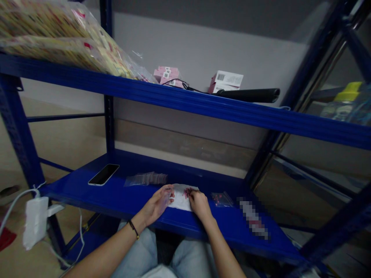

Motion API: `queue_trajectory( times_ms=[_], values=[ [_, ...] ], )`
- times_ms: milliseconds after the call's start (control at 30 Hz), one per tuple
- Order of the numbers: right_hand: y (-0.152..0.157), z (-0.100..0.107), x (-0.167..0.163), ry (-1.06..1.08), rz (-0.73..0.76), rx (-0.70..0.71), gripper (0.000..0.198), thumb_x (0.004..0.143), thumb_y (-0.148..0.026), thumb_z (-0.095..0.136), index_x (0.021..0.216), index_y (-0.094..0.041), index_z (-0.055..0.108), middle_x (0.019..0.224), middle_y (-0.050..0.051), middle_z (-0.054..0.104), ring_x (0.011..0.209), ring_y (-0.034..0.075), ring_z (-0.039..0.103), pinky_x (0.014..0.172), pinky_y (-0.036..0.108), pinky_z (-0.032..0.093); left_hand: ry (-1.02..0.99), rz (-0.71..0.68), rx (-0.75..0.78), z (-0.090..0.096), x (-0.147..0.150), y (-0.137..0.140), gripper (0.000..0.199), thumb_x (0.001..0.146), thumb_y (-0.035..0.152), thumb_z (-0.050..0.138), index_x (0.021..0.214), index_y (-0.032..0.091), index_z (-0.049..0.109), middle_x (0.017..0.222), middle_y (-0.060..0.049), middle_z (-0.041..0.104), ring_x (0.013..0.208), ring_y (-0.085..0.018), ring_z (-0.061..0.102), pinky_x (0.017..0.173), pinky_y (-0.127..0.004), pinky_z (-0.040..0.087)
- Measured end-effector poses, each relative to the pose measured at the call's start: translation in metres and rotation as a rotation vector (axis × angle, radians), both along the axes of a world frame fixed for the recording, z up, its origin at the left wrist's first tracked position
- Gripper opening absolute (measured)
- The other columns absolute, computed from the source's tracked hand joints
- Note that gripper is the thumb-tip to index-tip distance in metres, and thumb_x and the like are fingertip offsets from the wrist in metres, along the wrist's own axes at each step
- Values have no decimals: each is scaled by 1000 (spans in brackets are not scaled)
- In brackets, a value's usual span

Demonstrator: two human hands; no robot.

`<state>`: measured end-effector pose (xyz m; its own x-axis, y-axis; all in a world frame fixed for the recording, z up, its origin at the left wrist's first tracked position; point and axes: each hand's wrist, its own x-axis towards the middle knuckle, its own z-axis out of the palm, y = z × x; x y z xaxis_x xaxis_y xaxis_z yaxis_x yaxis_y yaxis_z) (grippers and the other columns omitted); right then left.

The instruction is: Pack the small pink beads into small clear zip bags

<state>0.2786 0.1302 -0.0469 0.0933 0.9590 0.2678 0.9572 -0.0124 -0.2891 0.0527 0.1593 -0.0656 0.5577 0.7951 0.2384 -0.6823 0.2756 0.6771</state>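
Observation:
My left hand holds what looks like a small clear plastic bag at the left edge of a white sheet. On that sheet lies a little heap of small dark pink pieces. The fingers of my right hand are pinched together at the heap; what sits between the fingertips is too small to make out. To the right of this hand a clear zip bag with pink pieces inside rests on the blue shelf. Behind my left hand is a row of overlapping small clear bags.
A phone lies at the left of the shelf, and a blurred-out item at the right. The upper blue shelf crosses above my hands, carrying packed bags, pink boxes and a black tube. A white power strip hangs left.

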Motion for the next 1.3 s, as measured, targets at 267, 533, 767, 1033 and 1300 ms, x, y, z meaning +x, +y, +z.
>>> queue_trajectory(
  times_ms=[267, 533, 767, 1033, 1300],
  values=[
    [-22, 56, -23, 524, 343, 212, 24, 93, -36, 54, 89, -19, 72, 85, 4, 69, 76, 16, 63, 70, 25, 45, 132, -10, 149, 2, 7, -7, 44, 80, 37, 78, 117, 16, 68, 106, -11, 66, 100, -23, 57, 87, -31, 40],
    [-29, 68, -17, 479, 390, 229, 28, 96, -33, 49, 101, -19, 73, 99, 7, 71, 89, 18, 65, 79, 27, 47, 125, -23, 101, 8, 9, -17, 45, 80, 37, 79, 117, 15, 68, 108, -12, 66, 100, -23, 58, 86, -31, 41],
    [-5, 15, 32, 163, 141, 20, 25, 86, -16, 50, 91, -19, 74, 93, 6, 73, 89, 21, 66, 79, 26, 44, 39, -14, -72, -5, 5, -5, 35, 86, 37, 71, 114, 17, 69, 101, -9, 66, 91, -20, 60, 82, -32, 45],
    [1, -10, 29, 37, 97, 53, 23, 89, -17, 49, 95, -19, 72, 99, 7, 68, 89, 18, 64, 81, 24, 43, 0, -50, -86, -7, 3, -4, 35, 88, 36, 69, 115, 15, 68, 101, -10, 65, 92, -21, 59, 79, -31, 46],
    [1, -11, 26, -1, 99, 58, 22, 93, -23, 50, 95, -18, 72, 98, 7, 68, 88, 18, 65, 82, 24, 44, 8, -67, -74, -5, 3, -5, 37, 86, 38, 71, 115, 15, 68, 96, -9, 64, 88, -20, 60, 76, -29, 46]
  ],
)
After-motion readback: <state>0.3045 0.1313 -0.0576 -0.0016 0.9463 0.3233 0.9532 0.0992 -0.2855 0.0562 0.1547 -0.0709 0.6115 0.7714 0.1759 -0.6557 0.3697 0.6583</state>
